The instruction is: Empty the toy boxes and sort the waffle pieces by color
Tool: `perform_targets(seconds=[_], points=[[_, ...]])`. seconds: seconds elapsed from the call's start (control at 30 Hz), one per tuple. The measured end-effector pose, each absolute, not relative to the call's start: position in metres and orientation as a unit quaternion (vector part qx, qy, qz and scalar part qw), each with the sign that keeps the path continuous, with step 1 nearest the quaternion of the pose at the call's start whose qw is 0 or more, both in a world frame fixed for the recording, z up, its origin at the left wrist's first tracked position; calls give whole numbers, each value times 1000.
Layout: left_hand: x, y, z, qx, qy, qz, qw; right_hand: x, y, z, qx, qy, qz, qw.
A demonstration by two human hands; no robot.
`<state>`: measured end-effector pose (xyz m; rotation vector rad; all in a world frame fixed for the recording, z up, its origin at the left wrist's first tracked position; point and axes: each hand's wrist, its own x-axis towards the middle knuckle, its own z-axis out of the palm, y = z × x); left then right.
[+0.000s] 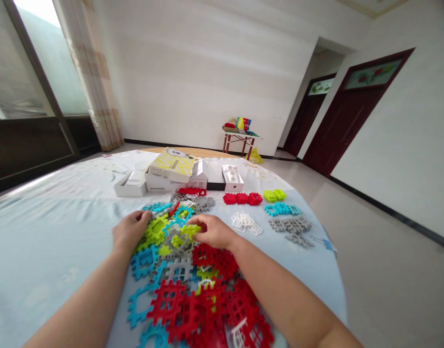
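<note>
A heap of interlocking waffle-style plastic tiles [185,285] in red, blue, grey and lime green lies on the table in front of me. My left hand [129,231] rests on the left side of the heap, fingers curled against lime green tiles [155,231]. My right hand [214,231] is closed in a pinch on a lime green tile [188,230] at the top of the heap.
Sorted groups lie to the right: red tiles [243,198], lime tiles [274,195], blue tiles [282,209], grey tiles [290,224], white window pieces [245,222]. Open boxes [173,171] stand at the far side of the pale blue tablecloth [55,227]. A small red-legged table [240,137] stands by the wall.
</note>
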<state>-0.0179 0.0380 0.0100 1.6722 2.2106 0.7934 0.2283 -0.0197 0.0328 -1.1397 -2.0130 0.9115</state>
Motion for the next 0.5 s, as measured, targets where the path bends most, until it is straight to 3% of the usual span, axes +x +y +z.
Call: perform_targets(seconds=[0.23, 0.5], points=[[-19, 37, 10, 571, 763, 272, 135, 270, -21, 40, -471, -768, 199, 386], [-18, 35, 12, 574, 763, 266, 135, 304, -29, 35, -416, -830, 222, 296]])
